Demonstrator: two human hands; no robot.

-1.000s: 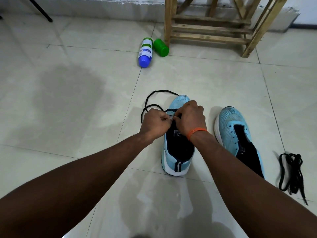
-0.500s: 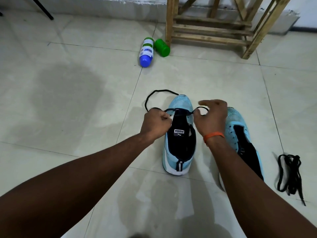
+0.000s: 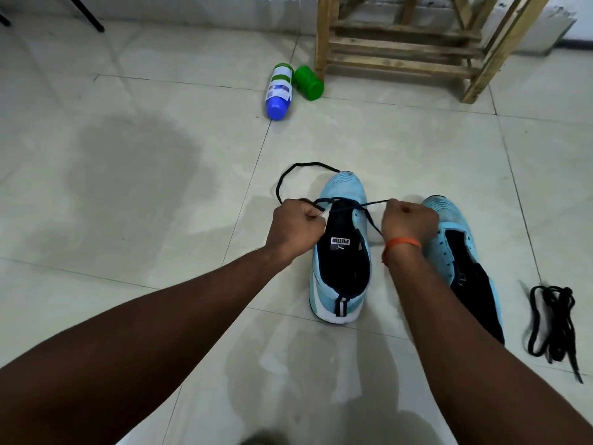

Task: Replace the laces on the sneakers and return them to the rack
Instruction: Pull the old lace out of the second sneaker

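I pull the lace to both sides with my fisted left hand and right hand, each gripping one end, to tighten it across the sneaker.

The rack is cropped above; a forearm overlaps the right sneaker.

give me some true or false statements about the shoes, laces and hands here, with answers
1. The left hand and the right hand both grip the black lace threaded through the near sneaker. True.
2. The other sneaker is already laced. False: no lace shows in it; a loose lace bundle lies on the floor beside it.
3. A blue-capped bottle lies on its side near the wooden rack. True.
4. Both sneakers stand on the rack. False: both are on the floor.
5. The orange band is on the left wrist. False: it is on the right wrist.
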